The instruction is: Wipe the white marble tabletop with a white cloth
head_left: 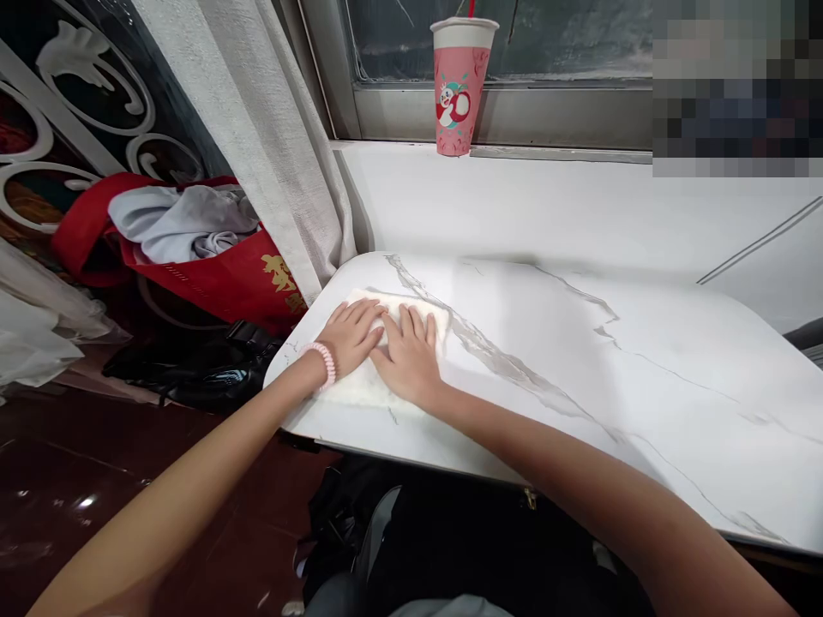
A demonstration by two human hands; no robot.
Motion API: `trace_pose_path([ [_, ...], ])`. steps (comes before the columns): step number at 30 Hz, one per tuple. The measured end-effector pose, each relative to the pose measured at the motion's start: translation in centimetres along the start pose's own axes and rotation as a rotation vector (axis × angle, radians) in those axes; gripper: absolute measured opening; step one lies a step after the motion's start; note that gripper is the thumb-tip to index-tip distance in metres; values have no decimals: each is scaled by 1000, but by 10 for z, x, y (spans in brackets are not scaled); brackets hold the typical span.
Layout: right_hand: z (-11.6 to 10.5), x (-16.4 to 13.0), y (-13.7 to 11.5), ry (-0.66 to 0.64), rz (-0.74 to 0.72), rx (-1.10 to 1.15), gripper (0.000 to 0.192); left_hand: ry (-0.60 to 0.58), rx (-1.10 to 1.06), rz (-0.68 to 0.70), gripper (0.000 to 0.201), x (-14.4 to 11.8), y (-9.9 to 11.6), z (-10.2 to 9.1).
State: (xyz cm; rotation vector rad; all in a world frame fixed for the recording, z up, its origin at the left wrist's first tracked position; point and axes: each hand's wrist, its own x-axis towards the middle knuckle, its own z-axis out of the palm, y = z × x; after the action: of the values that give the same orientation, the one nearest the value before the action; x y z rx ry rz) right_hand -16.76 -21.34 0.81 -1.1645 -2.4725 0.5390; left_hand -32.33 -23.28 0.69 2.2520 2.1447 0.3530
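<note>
A cream-coloured cloth (360, 390) lies spread flat at the left end of the white marble-patterned table (546, 343). My left hand (351, 334) rests on its left part, fingers stretched out and pointing away from me, with a pink coil band (327, 364) round the wrist. Beside it, my right hand (408, 356) lies flat on the same cloth with its fingers spread. The two hands are very close together, near the left thumb. Neither hand grips the cloth; both press on it from above.
A pink paper cup (458, 103) with a red straw stands on the window ledge behind the table. To the left hang a pale curtain (270, 128) and a red bag (225, 287) holding grey cloth (186, 218). A black bag (199, 368) lies below it.
</note>
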Motion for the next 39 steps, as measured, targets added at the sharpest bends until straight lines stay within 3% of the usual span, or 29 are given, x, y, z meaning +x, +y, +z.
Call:
trace_pose_path([
  [9,5,102,32,160,84,-72,52,0,-26,130,46,125,-50,13],
  [16,13,151,45,236,87,-83,49,6,-67,147,45,167,-72,14],
  [27,39,195,22,282,-27,-89,49,73,-53,61,47,165,-126,11],
  [33,38,178,19,265,-36,-79,50,63,1,17,47,149,-119,12],
  [39,38,137,2,230,-46,-93,52,58,2,12,49,104,-101,5],
])
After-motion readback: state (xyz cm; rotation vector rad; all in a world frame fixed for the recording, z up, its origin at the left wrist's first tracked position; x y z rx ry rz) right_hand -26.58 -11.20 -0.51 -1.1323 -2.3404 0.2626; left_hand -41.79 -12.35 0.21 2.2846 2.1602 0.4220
